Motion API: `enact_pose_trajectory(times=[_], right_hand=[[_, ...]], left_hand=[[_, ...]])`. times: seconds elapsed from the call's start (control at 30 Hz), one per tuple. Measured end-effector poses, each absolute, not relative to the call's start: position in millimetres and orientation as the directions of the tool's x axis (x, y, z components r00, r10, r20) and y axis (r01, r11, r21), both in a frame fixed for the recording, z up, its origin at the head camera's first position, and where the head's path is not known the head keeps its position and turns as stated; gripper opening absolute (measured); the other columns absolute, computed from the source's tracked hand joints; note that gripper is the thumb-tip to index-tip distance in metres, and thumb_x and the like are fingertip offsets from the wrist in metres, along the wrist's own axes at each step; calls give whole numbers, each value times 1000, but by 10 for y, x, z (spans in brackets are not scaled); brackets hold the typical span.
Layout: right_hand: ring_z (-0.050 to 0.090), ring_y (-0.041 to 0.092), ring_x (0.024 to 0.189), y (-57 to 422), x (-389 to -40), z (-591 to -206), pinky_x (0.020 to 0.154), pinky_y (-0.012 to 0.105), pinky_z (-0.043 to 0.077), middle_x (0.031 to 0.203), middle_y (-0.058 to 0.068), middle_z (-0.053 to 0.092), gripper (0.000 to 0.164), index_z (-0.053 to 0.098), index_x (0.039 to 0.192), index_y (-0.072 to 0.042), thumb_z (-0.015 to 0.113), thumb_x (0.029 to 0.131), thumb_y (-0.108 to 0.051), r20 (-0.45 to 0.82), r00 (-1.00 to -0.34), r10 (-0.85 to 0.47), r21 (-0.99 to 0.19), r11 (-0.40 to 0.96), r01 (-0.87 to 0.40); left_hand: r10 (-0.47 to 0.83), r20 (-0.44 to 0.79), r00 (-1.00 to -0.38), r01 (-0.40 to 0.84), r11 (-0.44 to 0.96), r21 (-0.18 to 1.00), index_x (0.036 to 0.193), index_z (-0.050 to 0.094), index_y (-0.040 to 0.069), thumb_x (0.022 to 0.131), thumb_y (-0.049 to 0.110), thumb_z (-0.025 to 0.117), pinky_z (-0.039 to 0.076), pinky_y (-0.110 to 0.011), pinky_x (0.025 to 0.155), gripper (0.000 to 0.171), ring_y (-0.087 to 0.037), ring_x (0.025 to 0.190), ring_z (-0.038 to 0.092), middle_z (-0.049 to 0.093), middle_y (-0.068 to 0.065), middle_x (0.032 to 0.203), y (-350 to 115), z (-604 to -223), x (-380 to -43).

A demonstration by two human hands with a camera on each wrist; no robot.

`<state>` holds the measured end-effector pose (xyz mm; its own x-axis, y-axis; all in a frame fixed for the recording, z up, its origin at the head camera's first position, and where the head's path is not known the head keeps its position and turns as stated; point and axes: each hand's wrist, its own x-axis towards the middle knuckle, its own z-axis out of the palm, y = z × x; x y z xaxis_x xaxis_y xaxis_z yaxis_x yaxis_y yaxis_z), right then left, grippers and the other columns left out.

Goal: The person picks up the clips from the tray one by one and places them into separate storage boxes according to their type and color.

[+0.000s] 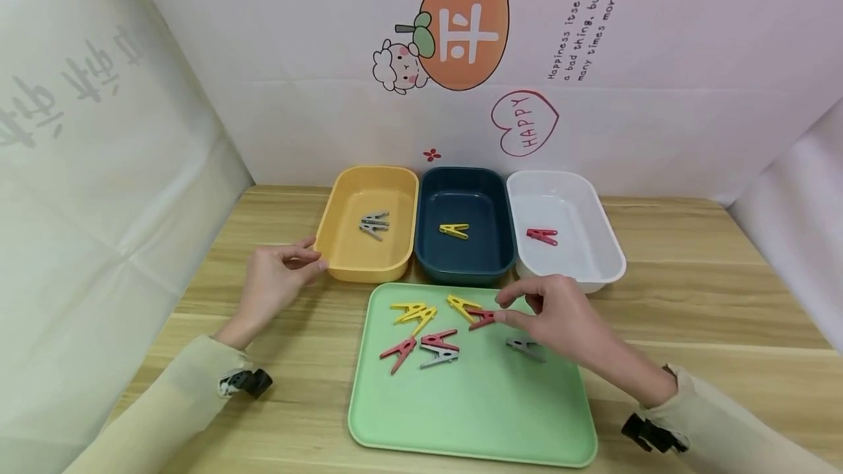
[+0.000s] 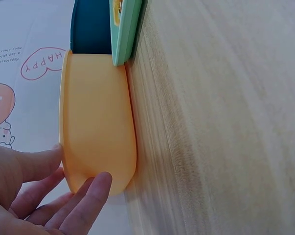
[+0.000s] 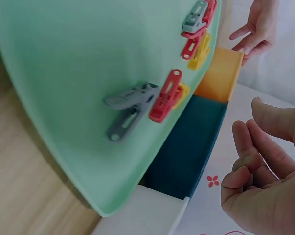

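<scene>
My right hand (image 1: 556,313) hovers over the green tray (image 1: 474,415), thumb and forefinger apart close to a red clothespin (image 1: 483,319). In the right wrist view, nothing sits between its fingers, and that red clothespin (image 3: 166,96) lies on the tray by a grey one (image 3: 132,105). My left hand (image 1: 279,280) touches the outer front-left corner of the yellow bin (image 1: 369,269), its thumb at the rim in the left wrist view. Yellow clothespins (image 1: 421,317), two more red ones (image 1: 399,352) and another grey one (image 1: 440,355) lie on the tray's left half.
Behind the tray, the yellow bin holds grey clothespins (image 1: 374,224). Beside it, a navy bin (image 1: 464,269) contains a yellow clothespin (image 1: 454,230), and a white bin (image 1: 596,269) a red one (image 1: 542,236). A printed cloth (image 1: 316,57) hangs behind the wooden table (image 1: 691,276).
</scene>
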<state>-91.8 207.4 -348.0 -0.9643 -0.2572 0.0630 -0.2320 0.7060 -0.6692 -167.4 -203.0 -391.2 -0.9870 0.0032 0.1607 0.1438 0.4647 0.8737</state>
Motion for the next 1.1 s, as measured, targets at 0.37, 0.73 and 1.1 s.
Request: enact_pose_trajectory(times=[0.37,0.73,1.1], right_hand=[[42,16,53,2147,-801,-3580,46,25,31,55,-5,41,11,84,93,-15,90,85,-12,62,-970,-236,-678,703,-214],[44,14,59,2237,-711,-3703,48,24,34,60,-5,44,12,83,94,-17,91,85,-18,26,-977,-214,-676,716,-175],[46,14,62,2254,-707,-3795,49,24,36,62,-5,48,12,84,95,-18,91,85,-17,-8,-977,-215,-688,710,-151]], left_hand=[[8,161,-987,147,457,877,103,77,-12,89,1,84,66,-28,70,21,-38,102,75,67,-23,134,-2031,-3924,-1663],[-1,160,-987,141,467,873,102,78,-11,90,2,84,67,-32,70,19,-36,102,75,67,-22,134,-2035,-3929,-1664],[-6,159,-987,139,456,879,99,79,-8,90,4,85,67,-33,70,16,-34,100,76,68,-21,134,-2040,-3926,-1683]])
